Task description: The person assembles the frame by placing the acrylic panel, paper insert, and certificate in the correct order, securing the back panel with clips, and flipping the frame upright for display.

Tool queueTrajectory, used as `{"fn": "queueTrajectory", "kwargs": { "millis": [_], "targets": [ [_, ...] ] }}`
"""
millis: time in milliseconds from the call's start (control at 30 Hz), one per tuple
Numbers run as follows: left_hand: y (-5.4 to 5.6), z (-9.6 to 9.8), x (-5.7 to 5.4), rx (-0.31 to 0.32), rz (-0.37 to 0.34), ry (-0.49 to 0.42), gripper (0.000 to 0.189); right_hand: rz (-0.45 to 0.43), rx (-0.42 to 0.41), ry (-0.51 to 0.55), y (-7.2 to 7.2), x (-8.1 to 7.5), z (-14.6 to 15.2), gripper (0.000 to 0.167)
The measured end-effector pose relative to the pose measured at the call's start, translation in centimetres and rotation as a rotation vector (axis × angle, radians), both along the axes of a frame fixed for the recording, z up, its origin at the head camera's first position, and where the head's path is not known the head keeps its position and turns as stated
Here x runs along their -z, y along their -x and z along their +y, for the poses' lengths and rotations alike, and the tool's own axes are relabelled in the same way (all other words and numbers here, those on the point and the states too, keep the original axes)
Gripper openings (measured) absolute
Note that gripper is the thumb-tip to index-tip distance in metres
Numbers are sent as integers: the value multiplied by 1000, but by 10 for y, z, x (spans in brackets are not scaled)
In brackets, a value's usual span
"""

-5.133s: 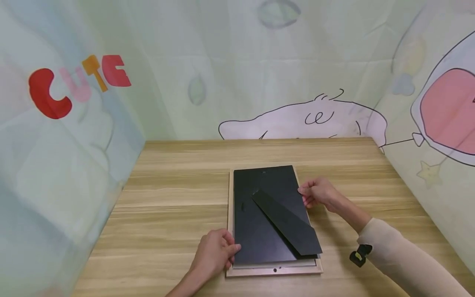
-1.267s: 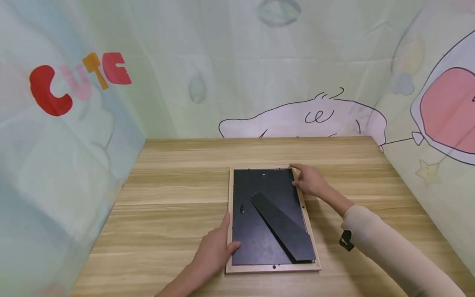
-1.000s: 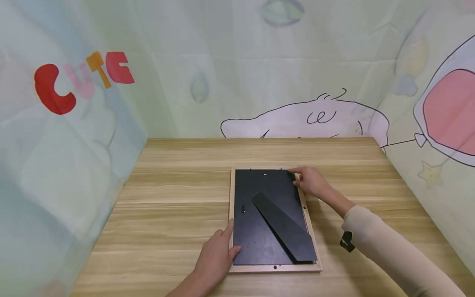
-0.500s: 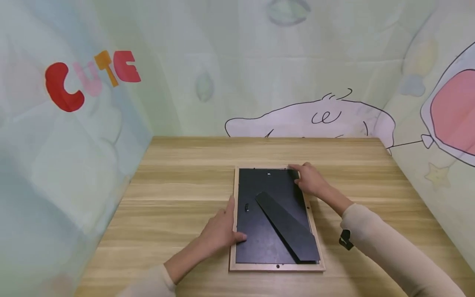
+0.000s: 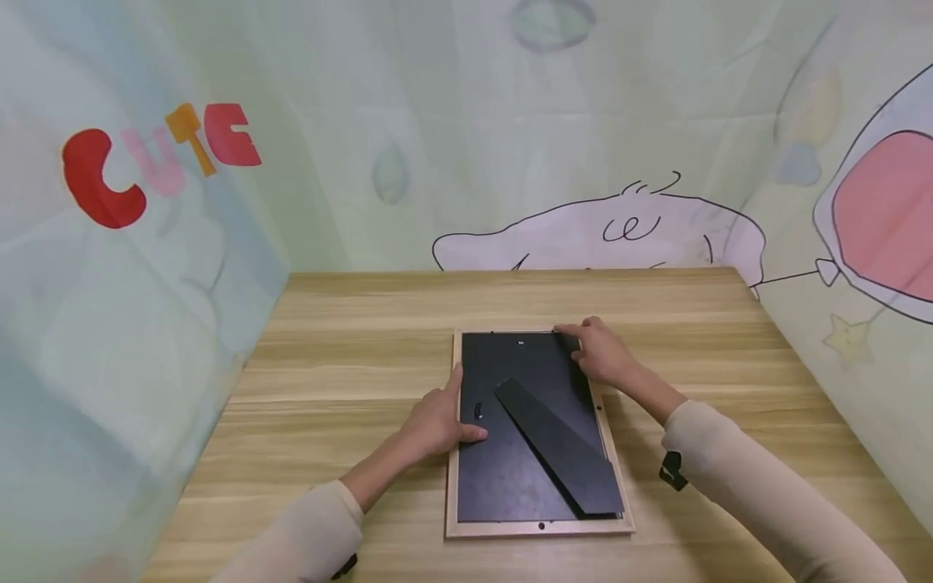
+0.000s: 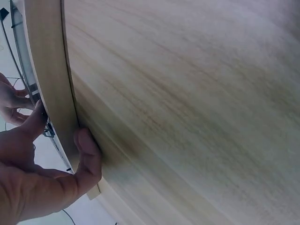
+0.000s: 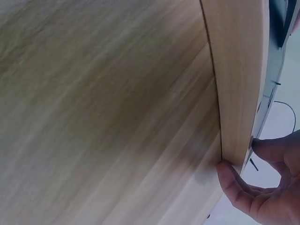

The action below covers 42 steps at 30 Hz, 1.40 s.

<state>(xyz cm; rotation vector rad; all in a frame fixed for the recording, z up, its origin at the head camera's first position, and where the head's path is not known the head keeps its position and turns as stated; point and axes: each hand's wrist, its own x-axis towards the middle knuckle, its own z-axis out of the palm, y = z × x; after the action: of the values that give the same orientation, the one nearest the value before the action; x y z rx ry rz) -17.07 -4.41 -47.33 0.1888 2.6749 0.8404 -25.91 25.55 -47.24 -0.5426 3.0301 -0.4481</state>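
Observation:
Face down on the table lies a picture frame [image 5: 540,529] with a pale wooden rim. Its black backing board [image 5: 503,478] sits inside the rim, and a black easel stand [image 5: 561,449] slants across the board. My left hand [image 5: 436,423] grips the frame's left side, thumb on the board and a bent finger against the rim's outer face, as the left wrist view shows. At the far right corner my right hand [image 5: 603,355] holds the rim between thumb and fingers [image 7: 234,187]; its index finger reaches along the top edge. The frame's front is hidden.
The wood-grain table [image 5: 342,348] extends around the frame on all sides. Printed cloth [image 5: 350,162] with cartoon drawings and coloured letters stands behind it and at both sides. Small dark tabs show along the rim's inner edge.
The backing board, skewed over the rim some seconds ago, now lies within it. My left hand has slid up the frame's left side; my right index finger has shifted slightly left along the top.

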Motion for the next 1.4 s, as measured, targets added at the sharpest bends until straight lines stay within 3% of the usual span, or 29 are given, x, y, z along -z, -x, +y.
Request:
{"fn": "queueTrajectory", "kwargs": {
  "millis": [367,800,1100,1400],
  "targets": [
    [0,-1,-3,-13,14,-16,125,18,-8,-28,0,-1,-3,54],
    [1,0,-2,-46,-2,-14,121,67,5,13,0,3,-3,51],
    [4,-1,-3,-33,-20,4,120,91,13,17,-1,3,-3,50],
    [6,-3,-2,-10,-50,20,120,53,1,69,8,5,4,49]
  ]
}}
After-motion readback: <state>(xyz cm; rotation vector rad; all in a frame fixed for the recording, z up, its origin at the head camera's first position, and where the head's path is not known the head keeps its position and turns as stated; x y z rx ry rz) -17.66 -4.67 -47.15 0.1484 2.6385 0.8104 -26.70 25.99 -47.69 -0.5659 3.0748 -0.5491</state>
